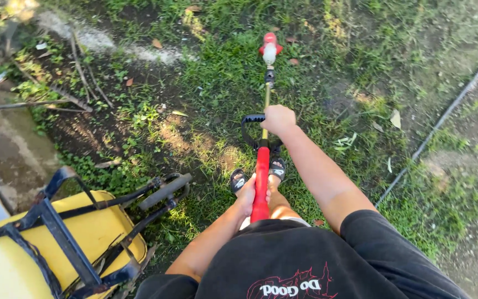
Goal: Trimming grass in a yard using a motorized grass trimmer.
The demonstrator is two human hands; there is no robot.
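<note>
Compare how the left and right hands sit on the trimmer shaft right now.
The left hand wraps the red section of the trimmer close to the body; the right hand grips farther out by the black loop handle. The left arm is bent, the right stretched forward. Both hands are closed around the same tool over grass.

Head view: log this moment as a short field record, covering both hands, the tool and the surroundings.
tool: long red-shafted grass trimmer, its red and white head over the grass
left hand: gripping the red shaft near the body
right hand: closed on the black loop handle
feet: in black sandals
nearby: yellow wheelbarrow with a dark frame at the left, thin hose at the right
</note>
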